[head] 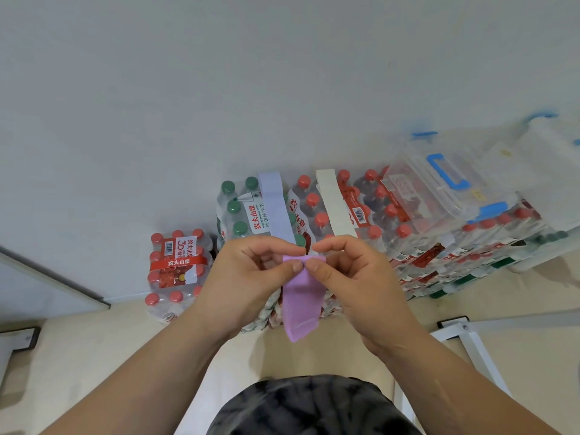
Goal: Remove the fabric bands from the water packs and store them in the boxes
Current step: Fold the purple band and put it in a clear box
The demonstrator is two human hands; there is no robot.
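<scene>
Both grips, left hand [251, 273] and right hand [351, 274], pinch the free-hanging purple band [302, 299] at its top edge.

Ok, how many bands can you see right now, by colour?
purple band: 1, pinched between left hand and right hand
pale lilac band: 1, round the green-cap pack
cream band: 1, round a red-cap pack
Total: 3
</scene>
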